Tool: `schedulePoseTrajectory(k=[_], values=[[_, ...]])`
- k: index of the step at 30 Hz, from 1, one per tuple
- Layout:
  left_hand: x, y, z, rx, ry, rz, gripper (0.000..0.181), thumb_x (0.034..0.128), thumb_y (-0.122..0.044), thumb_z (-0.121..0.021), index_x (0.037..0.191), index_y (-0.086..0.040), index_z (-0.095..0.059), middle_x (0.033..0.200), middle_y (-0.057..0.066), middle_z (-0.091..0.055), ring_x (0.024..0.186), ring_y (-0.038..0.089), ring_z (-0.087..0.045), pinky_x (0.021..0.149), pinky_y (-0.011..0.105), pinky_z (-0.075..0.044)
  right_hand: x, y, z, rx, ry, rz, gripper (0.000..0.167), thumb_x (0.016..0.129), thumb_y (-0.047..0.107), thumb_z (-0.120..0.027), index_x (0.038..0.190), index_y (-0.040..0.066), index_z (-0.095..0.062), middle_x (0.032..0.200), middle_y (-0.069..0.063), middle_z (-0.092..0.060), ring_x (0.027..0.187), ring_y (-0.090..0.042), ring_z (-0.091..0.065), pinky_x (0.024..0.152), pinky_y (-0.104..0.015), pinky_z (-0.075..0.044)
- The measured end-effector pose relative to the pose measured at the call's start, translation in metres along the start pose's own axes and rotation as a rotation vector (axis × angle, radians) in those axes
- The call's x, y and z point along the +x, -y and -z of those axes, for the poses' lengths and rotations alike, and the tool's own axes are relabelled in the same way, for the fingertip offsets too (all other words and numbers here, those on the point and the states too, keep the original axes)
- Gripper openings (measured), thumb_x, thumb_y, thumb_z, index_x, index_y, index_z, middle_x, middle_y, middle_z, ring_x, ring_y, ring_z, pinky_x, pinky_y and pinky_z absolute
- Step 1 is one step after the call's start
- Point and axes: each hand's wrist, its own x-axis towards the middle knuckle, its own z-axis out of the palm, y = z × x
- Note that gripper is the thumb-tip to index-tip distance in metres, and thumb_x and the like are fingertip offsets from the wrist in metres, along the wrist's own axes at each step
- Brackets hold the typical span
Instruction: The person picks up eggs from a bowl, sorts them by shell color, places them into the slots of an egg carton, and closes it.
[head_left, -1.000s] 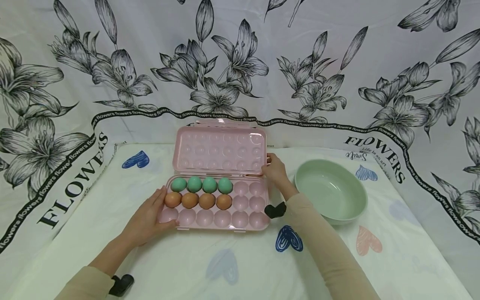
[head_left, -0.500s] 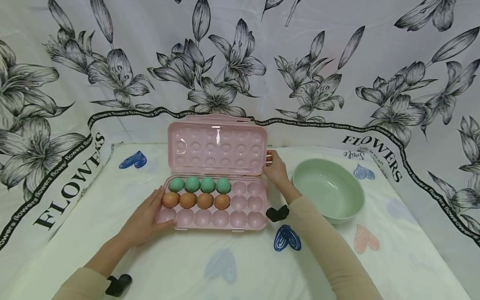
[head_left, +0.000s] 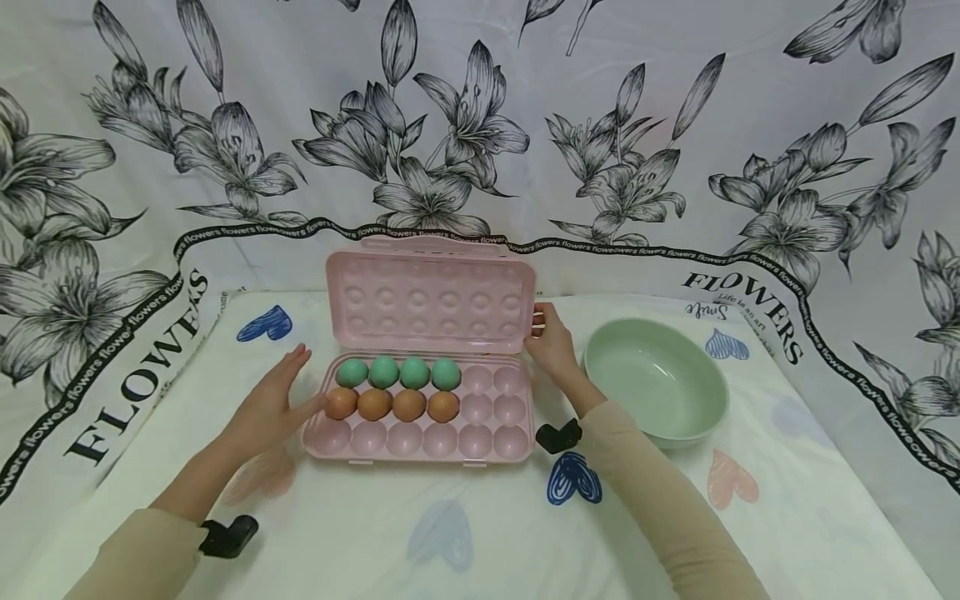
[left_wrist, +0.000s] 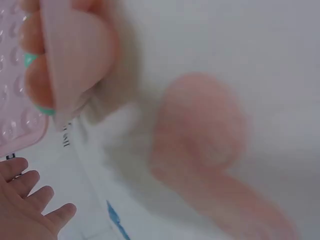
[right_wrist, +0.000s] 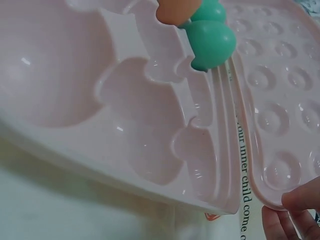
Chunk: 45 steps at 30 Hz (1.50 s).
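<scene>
A pink plastic egg box (head_left: 475, 442) lies with its lid (head_left: 431, 287) raised at the back. Several green eggs (head_left: 384, 372) fill the left part of its back row, and several brown eggs (head_left: 408, 405) sit in the middle row. My right hand (head_left: 551, 342) pinches the lid's right corner; in the right wrist view the thumb (right_wrist: 302, 194) is on its edge with fingers beneath. My left hand (head_left: 262, 408) is beside the box's left end, fingers extended, the thumb close to the leftmost brown egg; I cannot tell if they touch. In the left wrist view its fingers are spread.
A light green bowl (head_left: 652, 375) stands right of the box, close to my right forearm. The white cloth (head_left: 360, 533) with printed hearts covers the surface. Behind it hangs a flower-printed curtain (head_left: 600, 50).
The lid has swung up from leaning back, with my right hand still holding its corner. My left hand has let go of the box's left end and lifted away to the left.
</scene>
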Motion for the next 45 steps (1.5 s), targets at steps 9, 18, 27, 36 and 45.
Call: schedulePoseTrajectory(k=[9,18,27,36,45], values=[[0.038,-0.005,0.016,-0.047,-0.116,0.086,0.074,0.0906,-0.039,-0.055,0.14,0.008,-0.025,0.14,0.034,-0.03,0.127,0.051,-0.029,0.097,0.065,-0.031,-0.005,-0.001,0.0,-0.001,0.0,0.025,0.048,0.077,-0.009,-0.051,0.123,0.004,-0.043,0.114,-0.016,-0.057,0.102,-0.029,-0.06,0.081,-0.036,-0.053],[0.061,-0.014,0.011,-0.21,-0.214,0.113,0.068,0.0903,-0.031,-0.057,0.142,0.002,-0.028,0.142,0.024,-0.036,0.126,0.044,-0.039,0.098,0.055,-0.039,-0.008,-0.003,0.002,-0.027,-0.03,0.065,0.041,0.08,-0.006,-0.053,0.119,0.005,-0.045,0.112,-0.014,-0.059,0.103,-0.027,-0.061,0.085,-0.035,-0.053],[0.072,-0.023,0.006,-0.245,-0.317,0.138,0.067,0.0902,-0.026,-0.057,0.144,-0.004,-0.026,0.129,0.026,-0.05,0.111,0.04,-0.055,0.087,0.05,-0.049,-0.017,0.002,0.008,-0.124,-0.039,0.132,0.033,0.081,-0.001,-0.058,0.112,0.005,-0.048,0.109,-0.014,-0.062,0.099,-0.027,-0.064,0.081,-0.035,-0.054],[0.066,-0.026,0.003,-0.16,-0.42,0.078,0.027,0.0889,-0.015,-0.056,0.107,0.004,-0.06,0.105,0.025,-0.064,0.097,0.04,-0.063,0.079,0.047,-0.053,-0.028,0.003,0.019,-0.19,-0.032,0.221,0.02,0.083,0.006,-0.06,0.102,0.004,-0.053,0.099,-0.015,-0.067,0.089,-0.027,-0.067,0.074,-0.037,-0.056],[0.046,-0.019,0.009,-0.019,-0.44,-0.016,0.02,0.0863,-0.011,-0.06,0.098,0.004,-0.066,0.088,0.027,-0.067,0.08,0.042,-0.066,0.068,0.053,-0.053,-0.043,0.004,0.032,-0.27,0.042,0.287,0.02,0.084,0.012,-0.065,0.101,0.003,-0.059,0.097,-0.016,-0.069,0.083,-0.027,-0.069,0.072,-0.036,-0.057]])
